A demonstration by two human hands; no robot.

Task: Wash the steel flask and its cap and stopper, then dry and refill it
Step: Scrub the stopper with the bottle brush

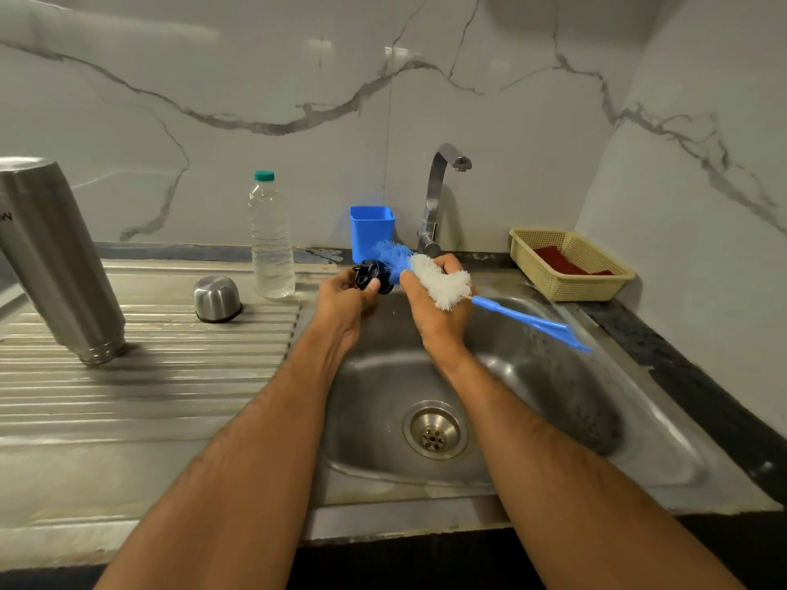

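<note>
Over the sink's far rim, my left hand (pixel 346 298) pinches the black stopper (pixel 371 275). My right hand (pixel 438 310) grips the bristle end of a blue-and-white bottle brush (pixel 440 281), whose blue tip presses against the stopper. The brush's blue handle (pixel 532 321) sticks out to the right. The steel flask (pixel 55 257) stands upside down, mouth on the ribbed drainboard (pixel 149 376) at the far left. Its steel cap (pixel 217 298) sits upside down on the drainboard, further right.
A clear water bottle (pixel 271 240) with a green lid stands behind the cap. A blue plastic cup (pixel 371 232) and the tap (pixel 438 198) are at the back of the steel sink (pixel 553 398). A cream basket (pixel 570 266) with a red cloth sits at right.
</note>
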